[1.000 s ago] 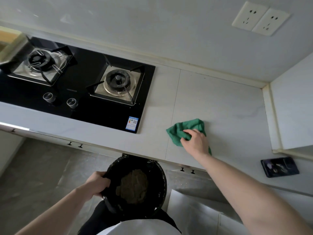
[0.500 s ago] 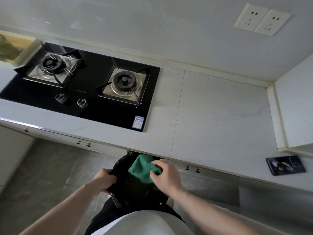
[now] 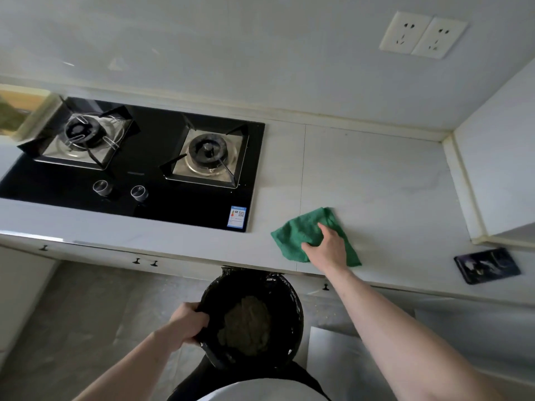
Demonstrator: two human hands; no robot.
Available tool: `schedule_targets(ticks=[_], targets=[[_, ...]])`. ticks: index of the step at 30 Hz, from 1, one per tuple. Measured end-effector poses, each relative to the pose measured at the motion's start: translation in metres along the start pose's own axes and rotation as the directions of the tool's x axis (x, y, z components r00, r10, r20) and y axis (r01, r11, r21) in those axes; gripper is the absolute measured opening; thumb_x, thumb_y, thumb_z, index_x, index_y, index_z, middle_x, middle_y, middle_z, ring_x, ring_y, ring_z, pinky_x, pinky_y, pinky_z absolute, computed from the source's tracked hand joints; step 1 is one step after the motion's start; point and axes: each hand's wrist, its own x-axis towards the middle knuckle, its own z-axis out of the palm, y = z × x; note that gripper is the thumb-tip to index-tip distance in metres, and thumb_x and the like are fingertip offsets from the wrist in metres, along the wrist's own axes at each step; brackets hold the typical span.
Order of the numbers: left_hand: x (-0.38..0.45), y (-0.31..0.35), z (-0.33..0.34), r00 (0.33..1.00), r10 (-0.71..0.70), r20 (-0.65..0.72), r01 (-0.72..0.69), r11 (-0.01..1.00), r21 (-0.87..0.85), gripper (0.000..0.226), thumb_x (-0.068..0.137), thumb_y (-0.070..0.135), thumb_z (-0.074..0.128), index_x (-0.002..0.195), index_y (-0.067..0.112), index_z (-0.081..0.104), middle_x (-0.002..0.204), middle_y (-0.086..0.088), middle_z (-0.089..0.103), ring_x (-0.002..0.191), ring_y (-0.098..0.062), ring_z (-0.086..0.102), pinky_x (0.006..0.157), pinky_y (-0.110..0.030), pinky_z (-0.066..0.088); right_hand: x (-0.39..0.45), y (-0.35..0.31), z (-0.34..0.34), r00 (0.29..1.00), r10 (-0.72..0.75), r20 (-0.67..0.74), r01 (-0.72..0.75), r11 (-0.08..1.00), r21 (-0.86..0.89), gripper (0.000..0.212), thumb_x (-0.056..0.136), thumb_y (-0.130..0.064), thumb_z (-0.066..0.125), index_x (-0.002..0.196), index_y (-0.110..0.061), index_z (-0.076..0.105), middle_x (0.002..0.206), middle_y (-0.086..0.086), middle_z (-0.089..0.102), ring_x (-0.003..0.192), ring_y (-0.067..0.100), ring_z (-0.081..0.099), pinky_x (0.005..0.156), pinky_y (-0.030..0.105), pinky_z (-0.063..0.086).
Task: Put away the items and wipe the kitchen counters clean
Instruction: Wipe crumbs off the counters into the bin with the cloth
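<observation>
Dim, soft daylight (edges warped).

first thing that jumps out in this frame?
The bright green cloth on the pale counter, right of the stove, with the right hand on top of it. Next, the black-lined bin held just below the counter edge by the left hand at its rim, with brownish debris inside. The black two-burner gas stove fills the left of the counter.
</observation>
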Motion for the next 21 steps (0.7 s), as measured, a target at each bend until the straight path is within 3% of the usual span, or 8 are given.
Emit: schedule_targets(ticks=[3, 6, 11, 15, 18, 21], targets=[[0.002, 0.000, -0.005, 1.000, 0.011, 0.013, -0.011, 1.000, 0.007, 0.037, 0.078, -0.005, 0.050, 0.093, 0.015, 0.077, 0.074, -0.012, 0.077, 0.065, -0.028, 0.076, 0.059, -0.041, 0.064, -0.010, -0.006, 0.014, 1.000, 0.014, -0.012, -0.016, 0.988, -0.151, 0.073, 0.079, -0.054, 0.072, 0.145, -0.028, 0.053, 0.146, 0.000, 0.050, 0.131, 0.030, 0.044, 0.106, 0.042, 0.044], [0.003, 0.001, -0.013, 0.999, 0.017, 0.033, -0.017, 1.000, 0.016, 0.038, 0.076, -0.006, 0.048, 0.093, 0.013, 0.076, 0.077, -0.014, 0.078, 0.066, -0.030, 0.077, 0.061, -0.043, 0.065, -0.033, -0.021, 0.030, 0.996, -0.084, 0.025, 0.088, 0.970, -0.227, 0.059, 0.081, -0.049, 0.072, 0.136, -0.031, 0.062, 0.136, -0.003, 0.056, 0.122, 0.026, 0.050, 0.098, 0.040, 0.049], [0.004, 0.002, -0.024, 0.998, 0.029, 0.054, -0.031, 0.999, 0.036, 0.040, 0.076, -0.005, 0.045, 0.094, 0.013, 0.076, 0.082, -0.015, 0.077, 0.065, -0.031, 0.076, 0.060, -0.042, 0.065, -0.075, -0.048, 0.052, 0.977, -0.179, 0.112, 0.194, 0.970, -0.143, 0.035, 0.082, -0.032, 0.070, 0.118, -0.032, 0.075, 0.113, -0.008, 0.068, 0.104, 0.017, 0.063, 0.080, 0.029, 0.053], [0.006, 0.002, -0.034, 0.997, 0.033, 0.069, -0.038, 0.997, 0.068, 0.039, 0.077, -0.004, 0.046, 0.097, 0.013, 0.075, 0.087, -0.016, 0.076, 0.068, -0.031, 0.077, 0.060, -0.041, 0.065, -0.097, -0.072, 0.062, 0.946, -0.222, 0.237, 0.234, 0.972, -0.023, 0.026, 0.081, -0.031, 0.069, 0.105, -0.033, 0.078, 0.097, -0.015, 0.073, 0.083, 0.006, 0.064, 0.059, 0.012, 0.041], [0.008, 0.004, -0.038, 0.996, 0.038, 0.086, -0.046, 0.995, 0.088, 0.041, 0.077, -0.004, 0.046, 0.101, 0.013, 0.075, 0.087, -0.016, 0.076, 0.067, -0.030, 0.076, 0.056, -0.037, 0.064, -0.093, -0.076, 0.052, 0.974, -0.189, 0.125, 0.177, 0.979, 0.101, 0.032, 0.080, -0.034, 0.073, 0.112, -0.031, 0.076, 0.103, -0.016, 0.073, 0.087, 0.006, 0.067, 0.071, 0.022, 0.056], [0.006, 0.005, -0.038, 0.995, 0.033, 0.094, -0.043, 0.993, 0.106, 0.042, 0.080, -0.003, 0.044, 0.103, 0.013, 0.075, 0.083, -0.013, 0.075, 0.062, -0.026, 0.075, 0.052, -0.031, 0.061, -0.071, -0.069, 0.024, 0.992, -0.109, -0.065, 0.118, 0.978, 0.171, 0.023, 0.079, -0.030, 0.075, 0.102, -0.030, 0.078, 0.088, -0.015, 0.073, 0.072, 0.003, 0.068, 0.056, 0.018, 0.052]])
